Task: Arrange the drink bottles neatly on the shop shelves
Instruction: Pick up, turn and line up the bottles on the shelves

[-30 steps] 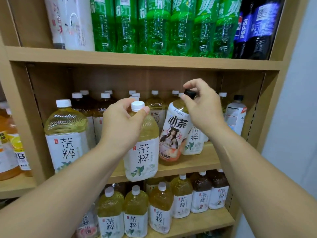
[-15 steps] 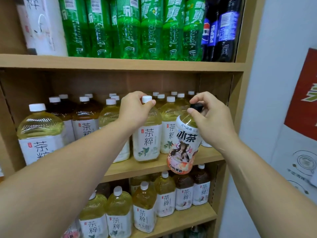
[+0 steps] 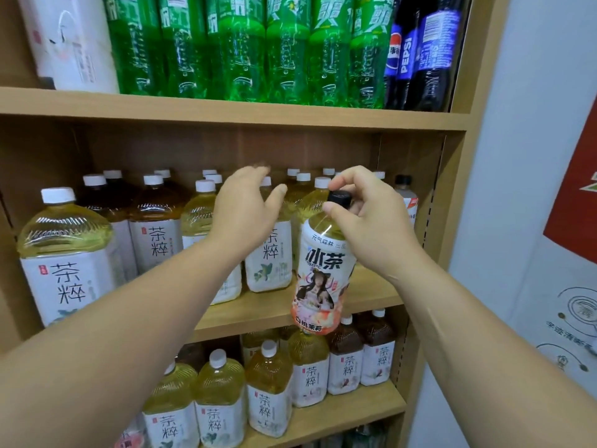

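Observation:
My right hand [image 3: 371,218] pinches the black cap of an iced-tea bottle [image 3: 323,273] with a girl's picture on its label. That bottle hangs in front of the edge of the middle shelf [image 3: 371,294]. My left hand [image 3: 245,211] is open, fingers spread, just in front of the yellow tea bottles [image 3: 269,253] with white caps that stand in rows on this shelf. It holds nothing. One of those tea bottles [image 3: 66,250] stands forward at the far left.
Green soda bottles [image 3: 242,46] and dark Pepsi bottles [image 3: 416,50] fill the upper shelf. More tea bottles [image 3: 268,386] stand on the lower shelf. A black-capped bottle [image 3: 405,195] stands at the right end of the middle shelf, by the side panel [image 3: 458,189].
My left hand has let go of the white-capped tea bottle, which now stands on the middle shelf, and has opened. My right hand still holds the iced-tea bottle by its cap.

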Demonstrator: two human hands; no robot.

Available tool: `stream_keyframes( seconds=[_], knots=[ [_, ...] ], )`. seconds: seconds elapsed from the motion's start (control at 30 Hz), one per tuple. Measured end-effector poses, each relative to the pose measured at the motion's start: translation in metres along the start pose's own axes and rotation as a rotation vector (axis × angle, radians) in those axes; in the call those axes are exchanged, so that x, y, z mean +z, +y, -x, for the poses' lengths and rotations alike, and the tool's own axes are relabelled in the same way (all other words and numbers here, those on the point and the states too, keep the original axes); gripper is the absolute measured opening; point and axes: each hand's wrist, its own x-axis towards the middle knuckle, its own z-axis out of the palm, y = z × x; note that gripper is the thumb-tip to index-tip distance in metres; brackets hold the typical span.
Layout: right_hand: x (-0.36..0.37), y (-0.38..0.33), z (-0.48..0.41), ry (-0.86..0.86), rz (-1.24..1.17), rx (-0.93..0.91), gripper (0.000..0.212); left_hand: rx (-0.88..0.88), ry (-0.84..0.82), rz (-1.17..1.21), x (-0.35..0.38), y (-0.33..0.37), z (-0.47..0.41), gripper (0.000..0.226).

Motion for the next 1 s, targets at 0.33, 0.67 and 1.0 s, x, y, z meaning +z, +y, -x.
stream_keyframes(
  seconds=[0.33,0.67,1.0],
  knots=[
    [0.046,-0.05,-0.006,-0.145,-0.108,-0.084,0.023,-0.21,-0.21,0.417,-0.027,-0.021,0.115,0.063],
    [0.089,0.002,-0.007,-0.167,0.033,0.107,0.024,-0.419,0.162,0.278,-0.078,-0.086,0.13,0.051],
    [0.154,0.04,0.049,-0.322,0.431,0.061,0.055,-0.491,0.293,0.231,-0.051,-0.112,0.094,0.062]
  ],
)
